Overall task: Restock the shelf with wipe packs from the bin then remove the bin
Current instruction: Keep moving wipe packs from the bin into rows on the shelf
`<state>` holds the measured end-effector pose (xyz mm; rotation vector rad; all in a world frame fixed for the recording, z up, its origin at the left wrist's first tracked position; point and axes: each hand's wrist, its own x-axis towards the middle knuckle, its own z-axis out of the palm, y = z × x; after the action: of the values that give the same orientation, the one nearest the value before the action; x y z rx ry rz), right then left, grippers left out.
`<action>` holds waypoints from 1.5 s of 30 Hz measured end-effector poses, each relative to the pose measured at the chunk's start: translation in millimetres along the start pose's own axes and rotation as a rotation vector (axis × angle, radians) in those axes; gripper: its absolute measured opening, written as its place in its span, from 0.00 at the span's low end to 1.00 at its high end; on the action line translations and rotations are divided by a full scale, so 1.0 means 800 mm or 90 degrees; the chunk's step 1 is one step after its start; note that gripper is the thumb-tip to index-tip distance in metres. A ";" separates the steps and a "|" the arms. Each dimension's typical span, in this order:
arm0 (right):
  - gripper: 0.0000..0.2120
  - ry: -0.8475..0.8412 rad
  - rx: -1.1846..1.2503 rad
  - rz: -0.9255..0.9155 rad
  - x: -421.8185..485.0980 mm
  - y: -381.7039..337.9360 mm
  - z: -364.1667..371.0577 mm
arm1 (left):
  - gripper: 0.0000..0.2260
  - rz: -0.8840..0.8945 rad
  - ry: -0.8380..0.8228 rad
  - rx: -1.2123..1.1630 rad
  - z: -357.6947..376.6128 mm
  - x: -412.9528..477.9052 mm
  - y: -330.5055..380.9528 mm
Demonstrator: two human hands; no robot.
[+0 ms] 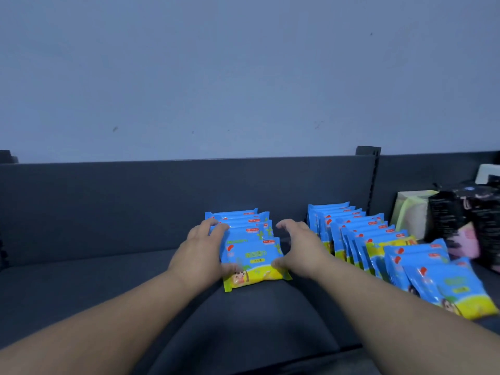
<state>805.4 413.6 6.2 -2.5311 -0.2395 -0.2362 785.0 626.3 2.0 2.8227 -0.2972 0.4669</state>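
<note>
Here, both bare arms reach forward over a dark grey shelf (pixel 108 293), and the two grips flank a short row of wipe packs (pixel 243 228) standing near the shelf's back panel (pixel 135 207). The packs are blue with yellow lower bands, set one behind another and leaning slightly back. The front pack (pixel 254 266) faces the camera, its bottom edge on the shelf.

The left grip (pixel 200 250) grips this row from the left: its fingers (pixel 216 228) curl over the top edges of the packs, and the thumb presses the lower left corner of the front pack. The right grip (pixel 300 247) is cupped and loose at the right of the row. Its curved fingers (pixel 284 226) seem just clear of the packs, while the thumb tip touches the front pack's lower right edge.

To the right, apart from the held row, a longer row of the same packs (pixel 359 239) runs from the back panel toward the front edge, its nearest packs slumped and overlapping.

Farther right, past a slotted upright post (pixel 374 180), stand a pale green package (pixel 408 212), black patterned packages (pixel 465 212) and a pink one (pixel 465 242). A plain bluish wall (pixel 243 77) rises behind the shelf.
</note>
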 end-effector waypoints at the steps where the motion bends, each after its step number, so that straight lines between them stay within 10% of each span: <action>1: 0.35 0.009 -0.012 0.004 -0.007 -0.002 -0.004 | 0.39 0.014 0.002 0.004 -0.002 -0.001 0.005; 22: 0.27 0.264 -0.344 0.190 -0.287 0.129 -0.175 | 0.32 0.332 0.044 -0.029 0.031 -0.080 0.322; 35: 0.30 0.250 -0.420 0.438 -0.575 0.370 -0.305 | 0.33 0.451 -0.050 -0.056 0.159 -0.213 0.662; 45: 0.32 0.169 -0.375 0.611 -0.686 0.525 -0.264 | 0.35 0.490 -0.182 -0.049 0.324 -0.277 0.760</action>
<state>342.6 -113.7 -166.9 -2.7894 1.2835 -0.2673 506.8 11.8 -173.8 2.5992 -1.4387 0.1727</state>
